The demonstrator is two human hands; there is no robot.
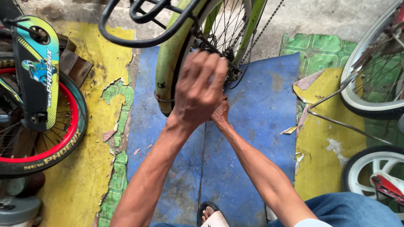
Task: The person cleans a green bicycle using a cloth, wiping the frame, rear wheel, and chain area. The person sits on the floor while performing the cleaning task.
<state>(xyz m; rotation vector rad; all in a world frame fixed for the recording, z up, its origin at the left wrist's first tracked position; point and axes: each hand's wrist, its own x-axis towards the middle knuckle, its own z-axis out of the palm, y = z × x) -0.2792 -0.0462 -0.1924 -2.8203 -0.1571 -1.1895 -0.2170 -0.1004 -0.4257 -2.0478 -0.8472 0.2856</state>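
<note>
A green bicycle stands over a blue mat (259,113), its green mudguard (165,63) and spoked rear wheel (229,25) towards me. My left hand (198,86) reaches in from the lower left and lies, back up with fingers curled, over the wheel's hub beside the sprocket and chain (269,19). Just beneath it is my right hand (220,113), coming from the lower right and mostly hidden by the left. What either hand grips is hidden.
A black carrier rack (126,40) curves above the mudguard. A small bicycle wheel with a red rim (63,143) lies at the left. At the right are a white-tyred wheel (370,105), a metal stand rod (332,98) and another white wheel (374,164). My sandalled foot (210,216) rests on the mat.
</note>
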